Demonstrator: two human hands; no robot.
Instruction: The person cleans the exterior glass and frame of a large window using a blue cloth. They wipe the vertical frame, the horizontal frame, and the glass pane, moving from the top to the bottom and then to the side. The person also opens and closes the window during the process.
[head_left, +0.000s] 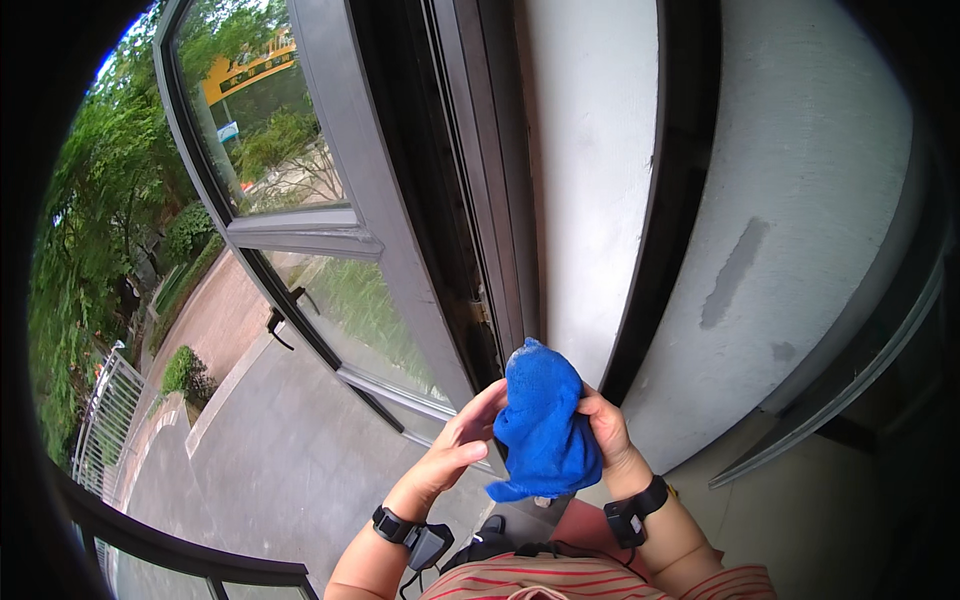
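Note:
A crumpled blue cloth (547, 420) hangs in front of me between my two hands. My right hand (609, 431) grips its right edge between thumb and fingers. At the cloth's left side is my left hand (457, 435), its thumb held apart and its fingertips hidden behind the fabric. Whether those fingers hold the cloth cannot be seen. Just beyond the cloth rises a dark metal door frame (491, 225), with a narrow white wall strip (592, 172) to its right.
To the left stands an open glass door (360, 315) with a grey frame and a black lever handle (277, 328). Paved ground (262, 450) lies outside, with a shrub (187, 375) and a metal fence (109, 420). At right are a scuffed pale wall panel (795, 187) and a glass edge (840, 405).

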